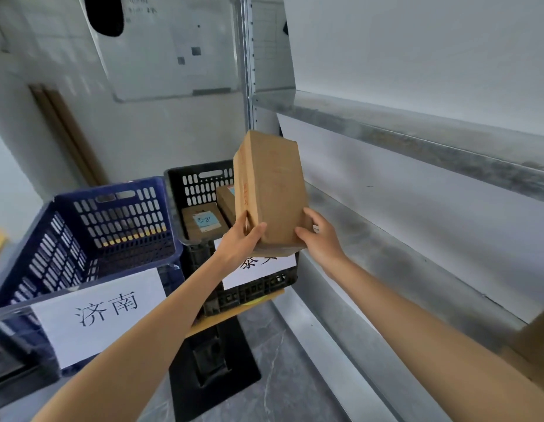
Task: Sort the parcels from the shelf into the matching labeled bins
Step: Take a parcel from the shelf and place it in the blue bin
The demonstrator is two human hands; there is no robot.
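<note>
Two grips, left hand (pixel 240 240) and right hand (pixel 321 239), curl round the brown cardboard parcel's (pixel 269 190) lower end, its long axis upright, over the black slotted plastic bin (pixel 200 184).

Matt cardboard parcel (pixel 269 190); plastic bins (pixel 112 208) (perforated).

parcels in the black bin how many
2: a blue-labelled parcel lies mid-bin; a second parcel sits to its right, partly behind the held parcel. More may be hidden underneath.

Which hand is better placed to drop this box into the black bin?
Probably left: the left hand grips the box directly above the black bin; the right hand sits on the shelf side.
</note>
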